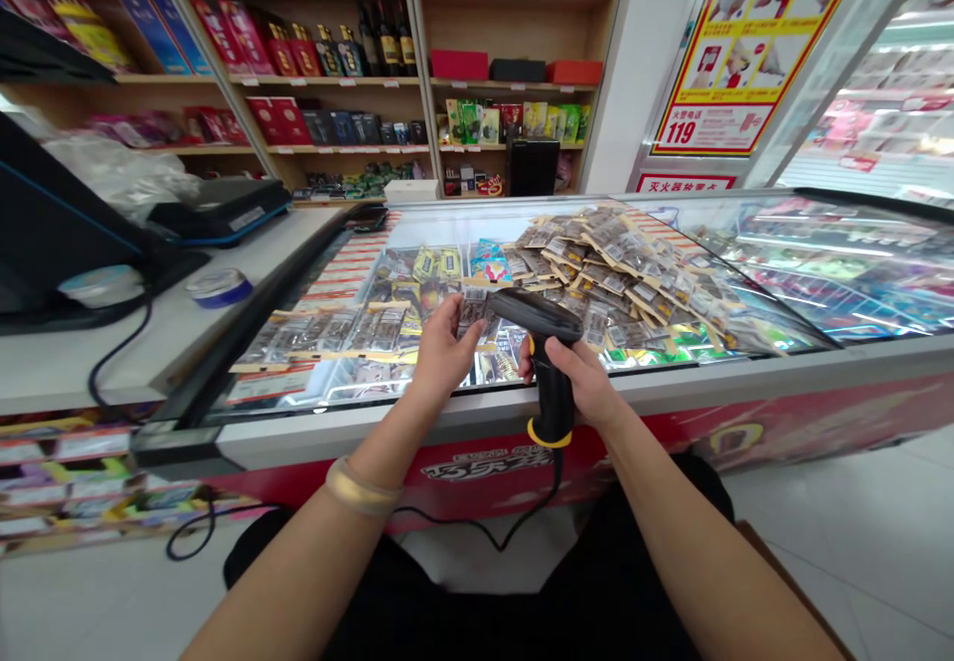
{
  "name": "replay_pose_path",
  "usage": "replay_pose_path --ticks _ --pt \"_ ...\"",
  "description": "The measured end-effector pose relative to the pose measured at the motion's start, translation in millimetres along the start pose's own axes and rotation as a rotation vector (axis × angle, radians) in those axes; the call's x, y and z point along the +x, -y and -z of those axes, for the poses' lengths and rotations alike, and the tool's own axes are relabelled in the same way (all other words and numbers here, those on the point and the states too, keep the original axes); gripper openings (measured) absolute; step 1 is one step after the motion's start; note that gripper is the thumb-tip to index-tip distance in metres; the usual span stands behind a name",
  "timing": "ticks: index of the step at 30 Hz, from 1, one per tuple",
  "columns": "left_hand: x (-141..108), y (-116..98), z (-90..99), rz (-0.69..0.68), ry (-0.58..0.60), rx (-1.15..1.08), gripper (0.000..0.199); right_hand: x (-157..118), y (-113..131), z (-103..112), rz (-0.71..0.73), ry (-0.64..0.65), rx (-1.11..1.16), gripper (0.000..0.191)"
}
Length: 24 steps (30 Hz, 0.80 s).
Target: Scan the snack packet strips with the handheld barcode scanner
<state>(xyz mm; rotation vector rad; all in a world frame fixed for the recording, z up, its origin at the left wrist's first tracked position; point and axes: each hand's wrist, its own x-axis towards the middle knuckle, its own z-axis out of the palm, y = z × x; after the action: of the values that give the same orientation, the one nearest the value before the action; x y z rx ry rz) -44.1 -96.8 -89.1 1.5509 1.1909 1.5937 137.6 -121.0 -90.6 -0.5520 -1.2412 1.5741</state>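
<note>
My right hand [570, 373] is wrapped round the handle of a black and yellow barcode scanner [538, 313], whose head points left. In front of the scanner's head, my left hand [447, 338] holds a small packet [474, 305] between thumb and fingers. Both hands are above the near edge of a glass-topped freezer [358, 420]. A large heap of similar packets [611, 263] lies on the glass beyond and right of the scanner. To the left of my left hand, more packets [320, 331] lie in a row.
The scanner's cable [496, 542] hangs down and loops left. On the left counter [283, 244] are a roll of tape [219, 286], a scale [231, 209] and a dark monitor [60, 214]. Shelves with boxes and bottles [388, 40] stand behind the freezer.
</note>
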Motion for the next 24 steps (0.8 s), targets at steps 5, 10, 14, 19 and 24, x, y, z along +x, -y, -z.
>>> replay_pose_path --ticks 5,10,14,19,24 --pt "0 4 1.6 -0.022 -0.005 0.044 0.032 -1 3 -2 0.010 0.007 -0.017 0.043" --pt "0 6 3.0 -0.022 0.003 0.054 0.033 -2 5 -2 -0.011 0.031 -0.004 0.044" --pt "-1 5 -0.3 -0.025 -0.004 0.043 0.032 -4 5 0 -0.017 0.020 0.018 0.045" --pt "1 2 17.0 0.015 -0.079 0.072 0.041 -4 4 -5 -0.017 0.018 -0.002 0.041" --pt "10 -8 96.9 0.043 -0.287 0.275 0.050 10 -6 -29 -0.053 0.067 0.008 0.043"
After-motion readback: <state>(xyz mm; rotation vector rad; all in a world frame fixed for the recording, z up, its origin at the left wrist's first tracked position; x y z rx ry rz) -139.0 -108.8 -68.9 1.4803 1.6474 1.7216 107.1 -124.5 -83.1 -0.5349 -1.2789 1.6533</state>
